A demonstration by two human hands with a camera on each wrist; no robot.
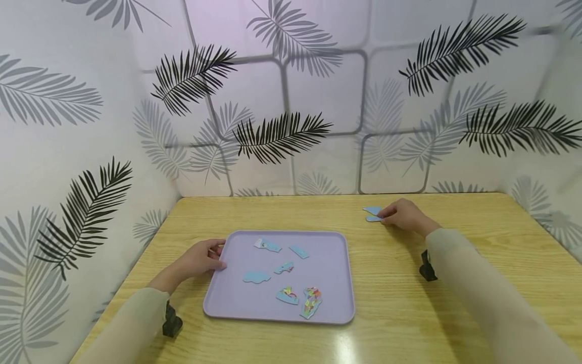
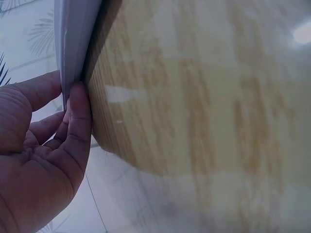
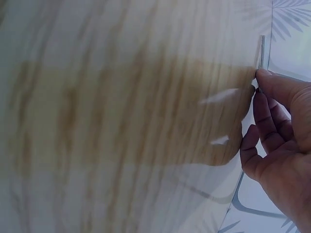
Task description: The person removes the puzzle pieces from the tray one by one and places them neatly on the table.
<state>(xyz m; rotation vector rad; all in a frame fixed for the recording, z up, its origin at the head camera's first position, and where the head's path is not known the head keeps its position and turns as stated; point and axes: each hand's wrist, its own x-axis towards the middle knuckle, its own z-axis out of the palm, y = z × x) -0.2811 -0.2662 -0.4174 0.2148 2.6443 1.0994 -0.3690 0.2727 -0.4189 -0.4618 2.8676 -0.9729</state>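
Note:
My left hand grips the left rim of a lilac tray; in the left wrist view that hand has thumb and fingers around the tray's edge. On the tray lie several flat pieces, among them a plain blue one and a multicoloured one. Beyond the tray at the right, my right hand pinches a small blue piece, beside another blue piece. In the right wrist view this hand holds a thin piece edge-on between thumb and fingertips.
The wooden table extends around the tray and back to a wall patterned with leaves. Dark wrist devices sit under both sleeves, the left one near the tray's lower left corner and the right one over the table's right part.

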